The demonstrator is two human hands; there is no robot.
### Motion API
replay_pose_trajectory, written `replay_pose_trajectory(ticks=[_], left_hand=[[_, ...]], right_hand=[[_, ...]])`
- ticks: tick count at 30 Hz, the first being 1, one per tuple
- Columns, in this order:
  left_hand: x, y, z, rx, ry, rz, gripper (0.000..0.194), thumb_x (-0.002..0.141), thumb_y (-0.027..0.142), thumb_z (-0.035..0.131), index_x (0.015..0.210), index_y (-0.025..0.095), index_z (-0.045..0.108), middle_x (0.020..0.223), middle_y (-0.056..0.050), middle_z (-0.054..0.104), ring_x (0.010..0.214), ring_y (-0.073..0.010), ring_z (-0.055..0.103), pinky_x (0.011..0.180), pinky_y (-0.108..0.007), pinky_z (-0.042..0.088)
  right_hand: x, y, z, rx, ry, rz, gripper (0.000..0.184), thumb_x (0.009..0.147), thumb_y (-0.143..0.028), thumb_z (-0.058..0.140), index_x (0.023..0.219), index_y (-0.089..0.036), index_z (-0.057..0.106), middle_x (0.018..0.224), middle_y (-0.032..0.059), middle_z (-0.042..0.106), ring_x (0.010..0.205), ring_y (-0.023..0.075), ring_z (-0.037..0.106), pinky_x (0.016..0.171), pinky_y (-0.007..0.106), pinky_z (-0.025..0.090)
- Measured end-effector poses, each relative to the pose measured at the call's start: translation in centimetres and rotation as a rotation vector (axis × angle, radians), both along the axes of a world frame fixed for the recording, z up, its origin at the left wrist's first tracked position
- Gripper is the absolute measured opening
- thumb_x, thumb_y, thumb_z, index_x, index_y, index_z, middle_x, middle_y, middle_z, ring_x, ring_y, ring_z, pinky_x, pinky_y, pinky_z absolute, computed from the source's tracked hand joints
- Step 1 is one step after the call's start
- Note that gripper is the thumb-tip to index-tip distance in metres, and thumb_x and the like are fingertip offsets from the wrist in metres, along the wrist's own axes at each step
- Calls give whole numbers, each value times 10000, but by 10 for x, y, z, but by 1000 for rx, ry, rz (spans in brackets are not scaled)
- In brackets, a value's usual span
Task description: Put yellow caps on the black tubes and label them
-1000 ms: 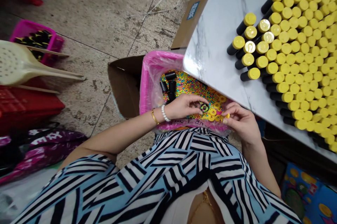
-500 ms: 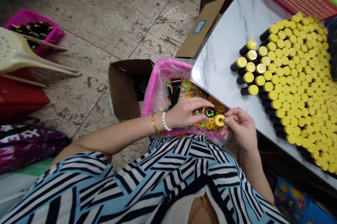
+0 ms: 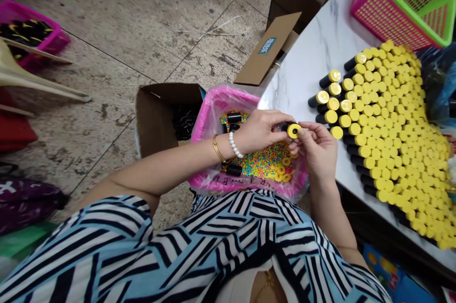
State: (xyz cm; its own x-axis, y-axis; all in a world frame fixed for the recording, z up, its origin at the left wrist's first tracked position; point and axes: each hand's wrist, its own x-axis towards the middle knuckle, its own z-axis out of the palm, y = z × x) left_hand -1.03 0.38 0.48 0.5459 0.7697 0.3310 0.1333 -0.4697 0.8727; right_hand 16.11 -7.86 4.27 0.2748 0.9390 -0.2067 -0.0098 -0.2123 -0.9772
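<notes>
My left hand (image 3: 261, 131), with a pearl bracelet and a gold bangle at the wrist, grips a short black tube (image 3: 284, 126) by its side. A yellow ring-shaped cap (image 3: 290, 131) with a hole in its middle sits against the tube's end. The thumb and fingers of my right hand (image 3: 320, 150) pinch this cap at its edge. Below both hands is a pink basin (image 3: 200, 125) lined with clear plastic. It holds small coloured beads (image 3: 254, 163), several black tubes (image 3: 234, 170) and loose yellow rings (image 3: 281, 171).
On the white marbled table (image 3: 290, 80) at right stand many black tubes with yellow tops (image 3: 388, 137). A pink and green basket (image 3: 377, 8) is behind them. An open cardboard box (image 3: 153, 118) with black pieces adjoins the basin. Another pink basin (image 3: 53, 39) is at far left.
My right hand has brought the yellow cap onto the open end of the bead-filled black tube. Both hands have risen slightly away from my body, and the view has shifted.
</notes>
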Motion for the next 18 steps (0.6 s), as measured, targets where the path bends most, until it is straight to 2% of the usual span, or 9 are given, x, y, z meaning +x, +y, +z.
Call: replay_pose_trajectory(ticks=[3, 8, 13, 16, 18], left_hand=[[-1, -2, 1, -12, -10, 5, 272, 844, 230, 742, 1112, 189, 754, 937, -36, 771, 775, -120, 674, 733, -239, 531], [0, -2, 6, -107, -6, -19, 253, 814, 183, 756, 1067, 159, 755, 751, 13, 743, 614, -82, 642, 627, -194, 494], [3, -2, 7, -142, 4, -8, 238, 785, 128, 758, 1022, 145, 754, 712, 17, 743, 596, -82, 669, 628, -189, 502], [3, -3, 8, -162, -10, -2, 239, 768, 104, 758, 1004, 139, 756, 720, 8, 751, 608, -88, 689, 627, -184, 515], [2, -4, 9, -232, -37, -14, 243, 764, 113, 762, 1006, 131, 752, 717, 0, 752, 610, -95, 698, 606, -177, 523]], right_hand=[[-3, 6, 1, -31, -32, 19, 244, 863, -401, 769, 996, -220, 674, 655, -45, 643, 490, 105, 603, 459, 219, 520], [-8, 9, 3, -26, -65, -27, 224, 858, -399, 766, 906, -217, 645, 588, -56, 595, 446, 86, 523, 423, 197, 458], [-9, 8, 1, 10, -91, -41, 217, 872, -394, 757, 880, -229, 615, 532, -81, 518, 419, 82, 464, 407, 194, 392], [-9, 8, 0, 21, -97, -52, 232, 875, -405, 758, 876, -227, 608, 528, -79, 521, 420, 85, 476, 415, 199, 406], [-9, 9, 0, 26, -103, -41, 239, 880, -408, 756, 884, -224, 603, 564, -69, 555, 447, 87, 521, 447, 201, 442]])
